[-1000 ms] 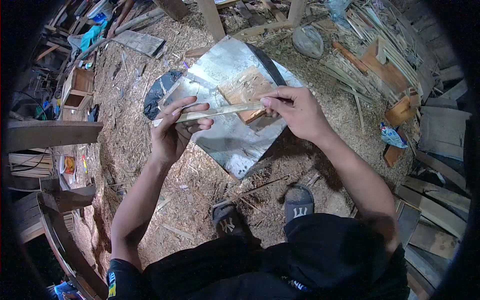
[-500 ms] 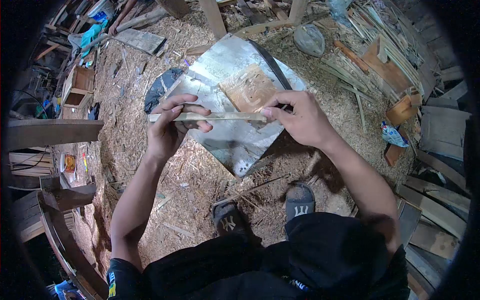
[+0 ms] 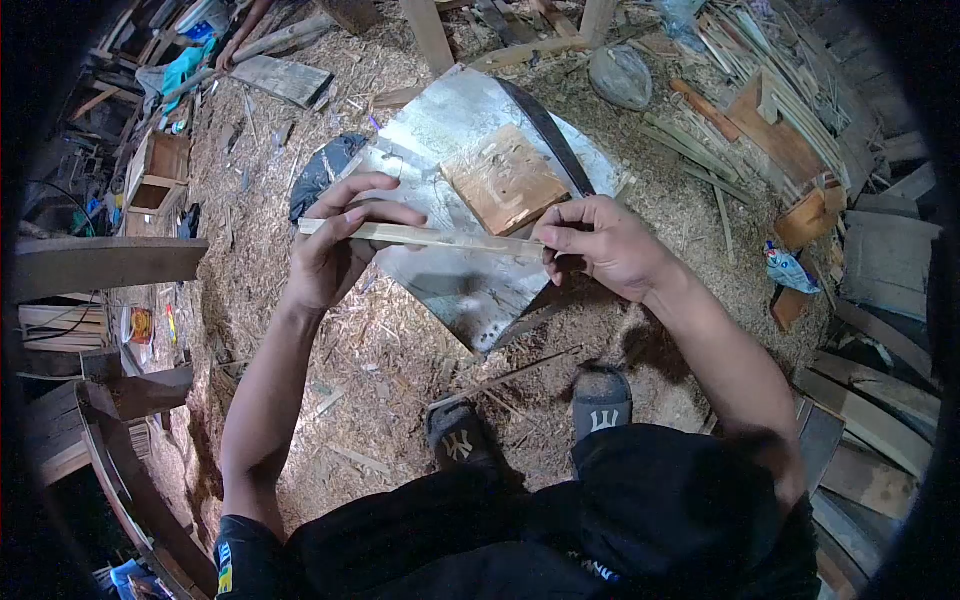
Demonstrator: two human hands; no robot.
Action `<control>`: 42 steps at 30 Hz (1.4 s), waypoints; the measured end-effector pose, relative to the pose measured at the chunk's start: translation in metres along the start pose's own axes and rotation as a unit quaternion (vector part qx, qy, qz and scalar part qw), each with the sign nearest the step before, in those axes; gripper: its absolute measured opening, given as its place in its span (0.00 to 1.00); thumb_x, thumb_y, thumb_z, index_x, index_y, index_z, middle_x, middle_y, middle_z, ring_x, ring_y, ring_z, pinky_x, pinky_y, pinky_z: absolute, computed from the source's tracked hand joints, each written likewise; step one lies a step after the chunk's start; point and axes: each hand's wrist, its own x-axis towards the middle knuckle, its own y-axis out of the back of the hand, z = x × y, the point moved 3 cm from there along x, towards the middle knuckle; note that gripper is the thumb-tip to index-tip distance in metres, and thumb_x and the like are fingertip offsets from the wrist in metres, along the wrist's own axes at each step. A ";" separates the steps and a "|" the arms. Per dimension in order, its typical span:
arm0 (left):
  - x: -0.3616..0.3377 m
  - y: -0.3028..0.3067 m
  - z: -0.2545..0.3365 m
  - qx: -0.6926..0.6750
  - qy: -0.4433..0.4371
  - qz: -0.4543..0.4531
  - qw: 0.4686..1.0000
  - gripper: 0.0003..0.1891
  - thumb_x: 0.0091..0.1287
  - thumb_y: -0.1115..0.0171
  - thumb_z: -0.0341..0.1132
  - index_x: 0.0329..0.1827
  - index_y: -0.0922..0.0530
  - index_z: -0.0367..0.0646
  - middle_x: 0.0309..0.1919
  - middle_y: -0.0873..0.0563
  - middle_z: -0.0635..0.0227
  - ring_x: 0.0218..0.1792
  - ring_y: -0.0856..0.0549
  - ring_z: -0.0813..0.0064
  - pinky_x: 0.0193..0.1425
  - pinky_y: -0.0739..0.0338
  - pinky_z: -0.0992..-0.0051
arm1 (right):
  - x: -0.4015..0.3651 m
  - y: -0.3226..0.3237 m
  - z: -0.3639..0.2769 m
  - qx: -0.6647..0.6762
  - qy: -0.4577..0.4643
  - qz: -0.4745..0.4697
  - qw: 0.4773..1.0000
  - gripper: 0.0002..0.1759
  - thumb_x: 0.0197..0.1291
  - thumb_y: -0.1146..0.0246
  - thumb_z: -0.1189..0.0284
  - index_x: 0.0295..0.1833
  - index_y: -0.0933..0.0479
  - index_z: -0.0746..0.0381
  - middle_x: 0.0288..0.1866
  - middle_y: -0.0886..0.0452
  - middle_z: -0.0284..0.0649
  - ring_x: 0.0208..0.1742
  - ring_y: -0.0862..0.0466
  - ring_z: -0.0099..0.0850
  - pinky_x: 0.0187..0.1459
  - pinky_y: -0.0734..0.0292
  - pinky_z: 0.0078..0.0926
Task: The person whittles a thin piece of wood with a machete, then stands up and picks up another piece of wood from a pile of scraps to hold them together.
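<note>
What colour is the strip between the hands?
The strip is pale yellowish tan, seen in the head view.

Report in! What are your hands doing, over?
Left hand holding thin wooden strip near one end. Right hand at other end. Nothing visibly blocking; wooden block on pale board beyond.

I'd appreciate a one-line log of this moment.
left hand: holds pale thin wooden strip; right hand: at opposite end; beneath: whitish flat board

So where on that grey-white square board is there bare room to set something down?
Two patches of the grey-white square board look mostly bare: the near corner, below the long pale wooden strip in view, and the far part beyond the square brown wooden block. It's crowded on the right, between that block, the long dark curved blade and the right hand.
</note>
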 end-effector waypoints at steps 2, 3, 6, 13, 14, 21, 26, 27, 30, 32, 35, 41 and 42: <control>0.000 0.003 0.000 0.016 0.005 0.044 0.999 0.22 0.76 0.50 0.34 0.67 0.30 0.29 0.51 0.14 0.36 0.53 0.11 0.47 0.60 0.16 0.56 | 0.000 0.002 0.000 0.004 0.006 0.003 1.000 0.11 0.72 0.35 0.72 0.45 0.17 0.72 0.33 0.16 0.38 0.34 0.18 0.24 0.38 0.21 0.25; 0.000 0.008 -0.001 0.006 0.013 0.017 1.000 0.21 0.76 0.50 0.34 0.67 0.30 0.29 0.52 0.15 0.35 0.56 0.12 0.47 0.62 0.16 0.55 | -0.001 0.001 -0.001 0.004 0.007 0.003 1.000 0.11 0.72 0.35 0.72 0.45 0.17 0.72 0.33 0.16 0.38 0.34 0.18 0.24 0.38 0.21 0.25; -0.003 0.014 -0.002 0.000 0.020 -0.010 1.000 0.21 0.76 0.48 0.34 0.67 0.30 0.30 0.53 0.15 0.34 0.59 0.14 0.47 0.65 0.17 0.53 | -0.002 0.000 -0.001 0.021 -0.005 -0.003 1.000 0.10 0.72 0.36 0.72 0.45 0.17 0.71 0.33 0.17 0.38 0.34 0.18 0.25 0.37 0.20 0.26; -0.006 0.017 0.000 0.014 0.034 -0.013 0.999 0.18 0.75 0.46 0.31 0.64 0.28 0.31 0.53 0.15 0.35 0.61 0.15 0.42 0.66 0.18 0.49 | -0.005 0.001 0.003 0.084 -0.023 -0.044 0.995 0.11 0.73 0.35 0.70 0.44 0.18 0.70 0.33 0.17 0.38 0.33 0.18 0.25 0.36 0.20 0.25; -0.006 0.017 0.001 0.014 0.034 -0.013 0.999 0.18 0.75 0.46 0.31 0.64 0.28 0.31 0.53 0.15 0.35 0.61 0.15 0.42 0.66 0.18 0.49 | -0.005 0.001 0.004 0.105 -0.037 -0.048 0.993 0.12 0.72 0.34 0.69 0.43 0.18 0.69 0.32 0.17 0.38 0.33 0.18 0.24 0.36 0.20 0.24; -0.006 0.012 0.003 0.036 0.028 0.001 0.999 0.16 0.76 0.44 0.33 0.62 0.27 0.32 0.53 0.15 0.36 0.61 0.16 0.41 0.68 0.20 0.47 | -0.008 -0.001 -0.006 0.057 -0.018 -0.002 0.998 0.10 0.71 0.34 0.71 0.44 0.19 0.69 0.33 0.17 0.39 0.33 0.16 0.27 0.38 0.18 0.26; -0.005 0.009 0.005 0.037 0.026 -0.011 0.999 0.15 0.76 0.43 0.33 0.61 0.26 0.33 0.53 0.15 0.34 0.61 0.16 0.41 0.68 0.20 0.48 | -0.008 -0.002 -0.010 -0.076 0.016 -0.020 0.997 0.10 0.70 0.32 0.71 0.43 0.16 0.69 0.31 0.16 0.34 0.30 0.18 0.20 0.36 0.21 0.20; -0.006 0.007 0.006 0.034 0.033 -0.016 0.999 0.15 0.76 0.43 0.33 0.61 0.26 0.33 0.52 0.15 0.34 0.61 0.15 0.41 0.68 0.20 0.49 | -0.009 -0.002 -0.010 -0.076 0.016 -0.019 0.997 0.10 0.70 0.32 0.71 0.43 0.16 0.69 0.31 0.16 0.34 0.30 0.18 0.20 0.36 0.21 0.20; -0.006 0.009 0.006 0.040 0.042 -0.027 0.998 0.15 0.76 0.42 0.33 0.60 0.25 0.33 0.52 0.15 0.33 0.61 0.15 0.42 0.67 0.20 0.52 | -0.010 -0.003 -0.007 -0.084 -0.008 -0.026 0.996 0.09 0.70 0.33 0.71 0.42 0.16 0.68 0.31 0.17 0.33 0.30 0.18 0.20 0.36 0.21 0.21; -0.007 0.009 0.006 0.048 0.042 -0.033 0.997 0.15 0.76 0.42 0.33 0.60 0.25 0.33 0.52 0.15 0.32 0.60 0.15 0.42 0.67 0.20 0.53 | -0.009 -0.002 -0.003 -0.058 -0.021 -0.039 0.997 0.09 0.70 0.33 0.71 0.42 0.16 0.68 0.31 0.17 0.33 0.30 0.18 0.21 0.35 0.20 0.22; -0.007 0.009 0.007 0.042 0.036 -0.040 0.998 0.14 0.75 0.41 0.33 0.59 0.24 0.34 0.52 0.15 0.32 0.60 0.15 0.41 0.67 0.21 0.53 | -0.011 -0.003 -0.003 -0.026 -0.037 -0.041 0.998 0.09 0.70 0.32 0.71 0.42 0.16 0.68 0.31 0.17 0.33 0.30 0.18 0.21 0.35 0.20 0.22; -0.006 0.009 0.009 0.046 0.041 -0.041 0.997 0.13 0.76 0.41 0.34 0.58 0.24 0.36 0.52 0.15 0.31 0.59 0.14 0.41 0.67 0.22 0.54 | -0.011 -0.001 0.002 0.073 -0.068 -0.075 0.992 0.09 0.70 0.32 0.72 0.45 0.18 0.68 0.32 0.16 0.37 0.31 0.16 0.25 0.37 0.18 0.25; -0.006 0.008 0.009 0.041 0.044 -0.043 0.997 0.13 0.76 0.41 0.34 0.57 0.23 0.36 0.52 0.15 0.31 0.59 0.14 0.41 0.67 0.22 0.54 | -0.011 -0.001 0.003 0.073 -0.068 -0.075 0.992 0.09 0.70 0.32 0.72 0.45 0.18 0.68 0.32 0.16 0.37 0.31 0.16 0.25 0.37 0.18 0.25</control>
